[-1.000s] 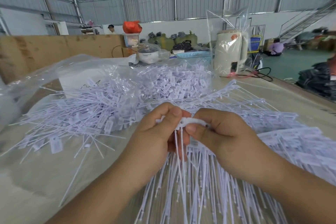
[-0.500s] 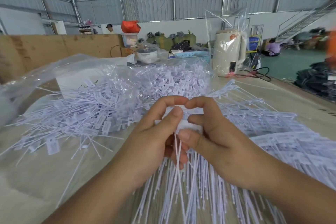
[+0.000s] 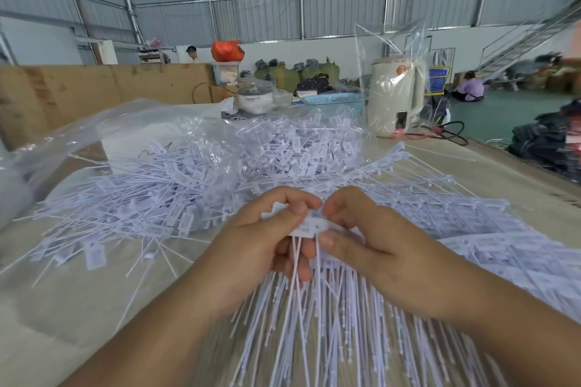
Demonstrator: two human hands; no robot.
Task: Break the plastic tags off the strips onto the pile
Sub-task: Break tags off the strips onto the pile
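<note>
The left hand [image 3: 251,248] and right hand [image 3: 374,248] meet, each pinching between thumb and curled fingers the white strip of tags [image 3: 309,225], whose thin tails hang toward the camera; just beyond lies the pile of loose tags [image 3: 195,185] on the tabletop [image 3: 63,308]; a clear plastic bag [image 3: 103,129] lies behind it.

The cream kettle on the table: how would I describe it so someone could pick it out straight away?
Look past the pile of white plastic tags to the far right end of the table. The kettle stands upright there, beside a blue basket. It is the one tall cream thing, wrapped in a clear plastic bag, with a black cord behind it.
</note>
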